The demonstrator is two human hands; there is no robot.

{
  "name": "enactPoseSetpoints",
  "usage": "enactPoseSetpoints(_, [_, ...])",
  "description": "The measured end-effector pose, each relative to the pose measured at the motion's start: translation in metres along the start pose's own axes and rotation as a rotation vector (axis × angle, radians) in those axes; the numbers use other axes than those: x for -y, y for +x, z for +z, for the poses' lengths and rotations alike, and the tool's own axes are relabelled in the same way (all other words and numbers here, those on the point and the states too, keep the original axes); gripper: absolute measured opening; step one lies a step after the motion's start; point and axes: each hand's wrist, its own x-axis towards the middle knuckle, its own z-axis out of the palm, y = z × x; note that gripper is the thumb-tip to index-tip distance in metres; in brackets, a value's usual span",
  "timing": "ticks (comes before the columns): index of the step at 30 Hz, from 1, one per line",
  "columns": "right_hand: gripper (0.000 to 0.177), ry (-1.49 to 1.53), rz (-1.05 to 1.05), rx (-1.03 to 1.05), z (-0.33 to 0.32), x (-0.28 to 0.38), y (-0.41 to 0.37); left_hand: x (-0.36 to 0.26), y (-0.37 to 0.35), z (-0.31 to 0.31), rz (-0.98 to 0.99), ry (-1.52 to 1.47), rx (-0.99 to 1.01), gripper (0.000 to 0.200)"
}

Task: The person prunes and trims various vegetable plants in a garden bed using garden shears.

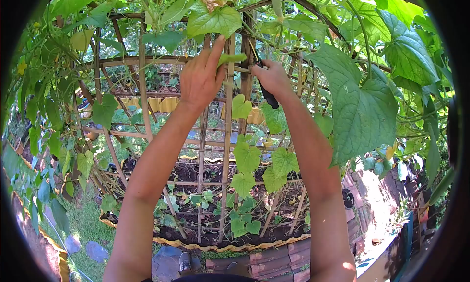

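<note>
My left hand (201,79) is raised at the bamboo trellis (227,150), back of the hand toward me. Its index finger stretches up to the lower edge of a broad green leaf (215,22). A smaller leaf (233,58), seen nearly edge-on, sticks out beside that finger. My right hand (274,79) is closed around a slim black-handled tool (268,95), its narrow tip pointing up and left beside a thick upright post; the exact kind I cannot tell. Above it hangs a young pale green cucumber-like fruit (277,4) among vines.
Large leaves (364,108) hang close to my right forearm. Vines (54,81) crowd the left side. Behind the lattice is a soil bed (188,174) with a wavy yellow edging (264,244). Reddish tiles (274,260) and stepping stones (96,251) lie below.
</note>
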Motion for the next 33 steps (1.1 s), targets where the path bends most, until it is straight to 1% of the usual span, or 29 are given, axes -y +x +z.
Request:
enactPoseSetpoints(1, [0.045, 0.018, 0.003, 0.008, 0.001, -0.001, -0.003, -0.001, 0.011, -0.003, -0.014, 0.017, 0.005, 0.070])
enactPoseSetpoints(4, [0.043, 0.062, 0.024, 0.040, 0.004, -0.006, -0.010, -0.006, 0.034, -0.005, -0.240, 0.037, 0.198, 0.073])
enactPoseSetpoints(7, [0.041, 0.085, 0.037, 0.069, 0.007, -0.008, -0.019, 0.009, 0.025, 0.010, -0.256, -0.082, 0.009, 0.070])
enactPoseSetpoints(10, [0.039, 0.082, -0.005, 0.049, 0.010, -0.007, -0.024, 0.013, -0.002, 0.008, -0.293, -0.182, -0.087, 0.065])
enactPoseSetpoints(13, [0.038, 0.056, -0.031, 0.041, 0.014, -0.011, -0.021, 0.019, -0.022, 0.012, -0.311, -0.287, -0.053, 0.063])
enactPoseSetpoints(16, [0.038, 0.069, -0.042, 0.034, 0.018, -0.009, -0.015, 0.026, -0.025, 0.016, -0.411, -0.374, 0.005, 0.062])
enactPoseSetpoints(19, [0.037, 0.150, -0.012, 0.077, 0.019, 0.001, -0.015, 0.033, -0.026, 0.027, -0.573, -0.701, -0.052, 0.058])
enactPoseSetpoints(21, [0.036, 0.198, 0.003, 0.106, 0.020, 0.007, -0.010, 0.034, -0.026, 0.029, -0.567, -0.715, -0.069, 0.057])
enactPoseSetpoints(24, [0.034, 0.350, -0.005, 0.120, 0.035, 0.008, 0.020, 0.032, -0.025, 0.024, -0.563, -0.714, -0.060, 0.056])
enactPoseSetpoints(27, [0.022, 0.385, 0.077, 0.162, 0.034, 0.026, 0.043, 0.031, -0.024, 0.023, -0.554, -0.731, -0.067, 0.056])
enactPoseSetpoints(29, [0.025, 0.460, 0.104, 0.190, 0.037, 0.033, 0.056, 0.033, -0.023, 0.022, -0.541, -0.729, -0.074, 0.056])
enactPoseSetpoints(33, [0.024, 0.600, 0.140, 0.229, 0.039, 0.055, 0.057, 0.038, -0.023, 0.019, -0.480, -0.688, -0.084, 0.057])
